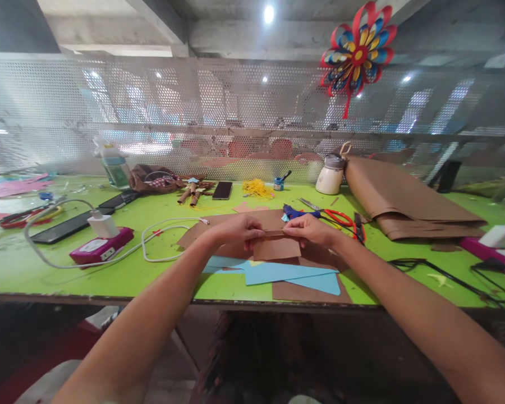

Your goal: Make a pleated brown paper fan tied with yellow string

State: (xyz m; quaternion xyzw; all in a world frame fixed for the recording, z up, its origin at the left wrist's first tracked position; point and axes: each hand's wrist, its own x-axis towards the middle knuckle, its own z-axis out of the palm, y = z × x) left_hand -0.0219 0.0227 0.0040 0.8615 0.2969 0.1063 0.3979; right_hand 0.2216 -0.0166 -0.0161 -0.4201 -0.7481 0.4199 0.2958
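Note:
Between both hands is a small piece of brown paper [276, 249], its far edge pinched and seemingly folded or rolled. My left hand [244, 230] is closed on the left end of that edge. At the right end, my right hand [306, 229] pinches with thumb and fingers. Beneath lie larger brown paper sheets [193, 238]. Light blue paper strips [290, 274] rest nearer the table's front edge. Just beyond my right hand are a dark blue glue gun [297, 212] and scissors with orange-red handles [339, 217].
A purple power adapter [101, 247] with a white cable sits left. Behind are a phone [223, 191], yellow shredded strands [257, 188], a small blue jar [279, 183] and a cream flask [331, 175]. Folded brown paper [412, 193] stands right. A perforated screen [219, 112] closes off the back.

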